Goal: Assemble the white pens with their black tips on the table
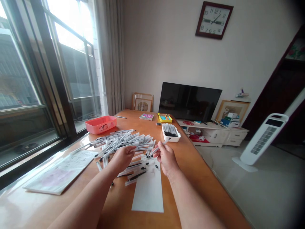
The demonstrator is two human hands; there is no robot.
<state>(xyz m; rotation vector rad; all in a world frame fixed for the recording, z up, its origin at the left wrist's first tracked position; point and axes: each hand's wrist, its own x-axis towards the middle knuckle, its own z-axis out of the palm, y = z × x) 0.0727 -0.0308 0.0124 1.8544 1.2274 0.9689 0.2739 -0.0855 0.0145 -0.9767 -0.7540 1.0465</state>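
Observation:
My right hand [165,156] is closed on a clear pen [156,150], which slants up to the right, its dark end above my fingers. To the left, my left hand [124,157] hovers over the pile with its fingertips pressed together; what they hold, if anything, I cannot make out. Under and beyond it spreads a heap of clear pens [124,140] with black parts. Between my hands lie more pen pieces and a small black cap [156,166], on or beside a white sheet of paper [149,194].
A white box [175,139] of upright-packed pens stands beyond my right hand. A pink basket [101,125] sits at the left, a booklet [64,171] nearer. Farther back are a yellow box [165,118] and a magazine [146,116]. The wooden table [190,190] drops off at the right.

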